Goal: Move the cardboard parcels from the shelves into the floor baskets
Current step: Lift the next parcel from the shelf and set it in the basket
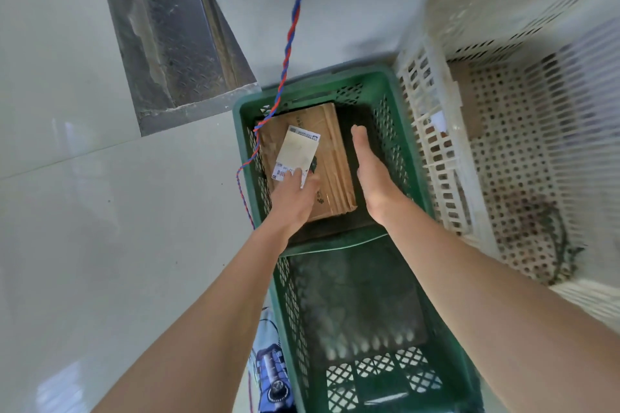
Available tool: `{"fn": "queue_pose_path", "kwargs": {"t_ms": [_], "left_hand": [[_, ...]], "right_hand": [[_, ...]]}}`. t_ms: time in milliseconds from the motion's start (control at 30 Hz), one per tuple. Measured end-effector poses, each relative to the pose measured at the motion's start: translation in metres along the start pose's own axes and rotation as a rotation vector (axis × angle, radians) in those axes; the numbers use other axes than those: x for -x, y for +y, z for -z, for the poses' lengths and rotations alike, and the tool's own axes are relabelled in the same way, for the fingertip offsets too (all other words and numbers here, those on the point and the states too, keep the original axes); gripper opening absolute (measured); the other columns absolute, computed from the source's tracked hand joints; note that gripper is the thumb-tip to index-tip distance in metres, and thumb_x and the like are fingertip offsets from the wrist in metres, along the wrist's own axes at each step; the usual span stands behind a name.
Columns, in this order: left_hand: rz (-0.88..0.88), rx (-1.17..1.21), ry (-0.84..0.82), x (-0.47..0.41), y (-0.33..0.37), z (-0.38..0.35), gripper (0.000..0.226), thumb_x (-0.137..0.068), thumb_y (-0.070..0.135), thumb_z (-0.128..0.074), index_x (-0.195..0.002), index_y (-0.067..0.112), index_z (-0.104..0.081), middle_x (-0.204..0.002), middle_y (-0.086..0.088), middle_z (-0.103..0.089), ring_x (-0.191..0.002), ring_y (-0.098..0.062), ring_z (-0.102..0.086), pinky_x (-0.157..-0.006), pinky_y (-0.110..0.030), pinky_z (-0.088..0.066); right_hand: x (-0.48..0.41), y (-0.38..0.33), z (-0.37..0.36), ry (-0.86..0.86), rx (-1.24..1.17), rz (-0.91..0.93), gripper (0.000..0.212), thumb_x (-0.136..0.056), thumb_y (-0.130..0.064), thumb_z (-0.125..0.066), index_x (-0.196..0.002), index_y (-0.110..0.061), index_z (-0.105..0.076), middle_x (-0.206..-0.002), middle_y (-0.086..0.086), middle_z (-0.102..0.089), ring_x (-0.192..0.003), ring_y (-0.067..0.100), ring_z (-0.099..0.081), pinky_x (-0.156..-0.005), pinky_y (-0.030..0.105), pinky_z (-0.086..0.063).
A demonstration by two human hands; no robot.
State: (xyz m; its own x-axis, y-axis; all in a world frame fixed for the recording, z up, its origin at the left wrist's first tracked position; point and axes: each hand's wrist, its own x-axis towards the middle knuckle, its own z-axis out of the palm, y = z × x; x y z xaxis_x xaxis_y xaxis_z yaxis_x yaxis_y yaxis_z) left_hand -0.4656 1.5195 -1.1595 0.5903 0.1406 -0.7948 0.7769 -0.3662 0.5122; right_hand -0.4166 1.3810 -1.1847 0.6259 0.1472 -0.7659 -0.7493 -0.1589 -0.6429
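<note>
- You're looking straight down at a pale, glossy tiled floor (84, 211), with a dark metal tread-plate strip (174, 37) running away beyond and to the left of your left hand.
- A twisted red-and-blue cord (291, 33) drops from the top of the view, crosses the far rim of the basket and trails down the floor just left of your left hand.
- Your left hand (295, 198) is down inside the far green basket (385, 84), fingers spread loosely and resting on the near end of the cardboard parcel (332, 164); it's flat on top, not wrapped around it.
- The parcel lies flat on the basket bottom, under and beyond that hand, with a white shipping label (297, 151) on its top; your fingertips overlap the label's near corner.
- Your right hand (375, 174) hovers open just right of the parcel, fingers straight and together, palm turned toward the box, holding nothing.
- A second green basket (288, 305) sits nearer to you, below both forearms; nothing in it that I can make out.
- Right of your right hand stands a taller white lattice crate (432, 131), blurred; its contents can't be made out.
</note>
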Motion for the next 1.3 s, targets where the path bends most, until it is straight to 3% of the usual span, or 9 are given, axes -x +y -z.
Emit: {"fn": "queue_pose_path", "kwargs": {"t_ms": [67,200,333,467,567,700,1033,1200,1300], "left_hand": [[-0.046,0.087,-0.044,0.041,0.024,0.004,0.021,-0.115,0.04,-0.04,-0.128,0.039,-0.056,-0.134,0.02,-0.052,-0.136,-0.029,-0.042,-0.109,-0.039,-0.033],[-0.197,0.178,-0.114,0.122,0.075,0.009,0.062,-0.114,0.052,-0.036,-0.17,0.027,-0.024,-0.171,0.011,-0.029,-0.163,-0.014,-0.02,-0.125,-0.031,-0.018],[-0.247,0.193,-0.176,0.204,0.137,0.02,0.076,-0.102,0.071,-0.034,-0.169,0.038,-0.022,-0.177,0.014,-0.017,-0.165,-0.011,-0.013,-0.134,-0.048,-0.014],[-0.373,0.163,-0.214,0.286,0.201,0.027,0.09,-0.089,0.086,-0.034,-0.168,0.045,-0.022,-0.177,0.019,-0.018,-0.164,-0.009,-0.014,-0.134,-0.042,-0.01],[-0.434,0.156,-0.236,0.328,0.235,0.024,0.083,-0.094,0.087,-0.034,-0.167,0.049,-0.022,-0.177,0.019,-0.018,-0.164,-0.012,-0.016,-0.134,-0.048,-0.014],[-0.567,0.123,-0.244,0.42,0.296,-0.004,0.079,-0.097,0.077,-0.034,-0.168,0.045,-0.02,-0.176,0.016,-0.02,-0.149,0.005,-0.034,-0.12,-0.03,-0.021],[-0.686,0.157,-0.277,0.61,0.395,-0.169,0.097,-0.081,0.095,-0.048,-0.164,0.048,-0.031,-0.173,0.013,-0.031,-0.157,-0.021,-0.035,-0.129,-0.058,-0.027],[-0.8,0.196,-0.339,0.669,0.436,-0.258,0.055,-0.112,0.043,-0.049,-0.164,0.03,-0.036,-0.154,0.014,-0.042,-0.151,-0.019,-0.042,-0.119,-0.043,-0.042],[-0.833,0.169,-0.372,0.708,0.461,-0.3,0.062,-0.108,0.049,-0.056,-0.163,0.025,-0.038,-0.156,0.007,-0.045,-0.148,-0.02,-0.045,-0.116,-0.044,-0.044]], "right_hand": [[0.042,-0.02,0.006,-0.035,-0.04,0.08,0.089,-0.087,-0.092,-0.022,-0.165,-0.048,-0.014,-0.176,-0.014,-0.007,-0.161,0.013,-0.009,-0.13,0.049,-0.005],[0.121,-0.072,0.022,0.003,-0.135,0.225,0.1,-0.081,-0.092,-0.025,-0.167,-0.041,-0.013,-0.176,-0.017,-0.008,-0.161,0.005,-0.008,-0.132,0.042,-0.009],[0.21,-0.131,0.046,0.095,-0.213,0.319,0.09,-0.091,-0.088,-0.018,-0.167,-0.038,-0.017,-0.175,-0.018,-0.015,-0.16,0.001,-0.013,-0.133,0.041,-0.012],[0.307,-0.182,0.077,0.191,-0.269,0.406,0.113,-0.073,-0.103,-0.031,-0.166,-0.041,-0.02,-0.175,-0.016,-0.015,-0.16,0.003,-0.015,-0.131,0.038,-0.014],[0.361,-0.204,0.098,0.239,-0.286,0.457,0.098,-0.081,-0.097,-0.026,-0.164,-0.045,-0.022,-0.174,-0.017,-0.017,-0.159,0.004,-0.016,-0.133,0.044,-0.013],[0.459,-0.231,0.149,0.303,-0.385,0.53,0.095,-0.085,-0.092,-0.027,-0.165,-0.042,-0.024,-0.173,-0.017,-0.023,-0.156,0.001,-0.022,-0.132,0.043,-0.015],[0.663,-0.227,0.347,0.4,-0.483,0.754,0.086,-0.073,-0.099,-0.045,-0.148,-0.058,-0.043,-0.154,-0.037,-0.043,-0.137,-0.02,-0.04,-0.123,0.027,-0.029],[0.744,-0.212,0.444,0.48,-0.512,0.767,0.051,-0.087,-0.089,-0.034,-0.132,-0.071,-0.051,-0.16,-0.033,-0.039,-0.151,-0.004,-0.032,-0.131,0.037,-0.02],[0.785,-0.204,0.49,0.525,-0.547,0.788,0.056,-0.09,-0.081,-0.033,-0.14,-0.063,-0.046,-0.164,-0.027,-0.037,-0.151,-0.005,-0.032,-0.131,0.034,-0.022]]}}
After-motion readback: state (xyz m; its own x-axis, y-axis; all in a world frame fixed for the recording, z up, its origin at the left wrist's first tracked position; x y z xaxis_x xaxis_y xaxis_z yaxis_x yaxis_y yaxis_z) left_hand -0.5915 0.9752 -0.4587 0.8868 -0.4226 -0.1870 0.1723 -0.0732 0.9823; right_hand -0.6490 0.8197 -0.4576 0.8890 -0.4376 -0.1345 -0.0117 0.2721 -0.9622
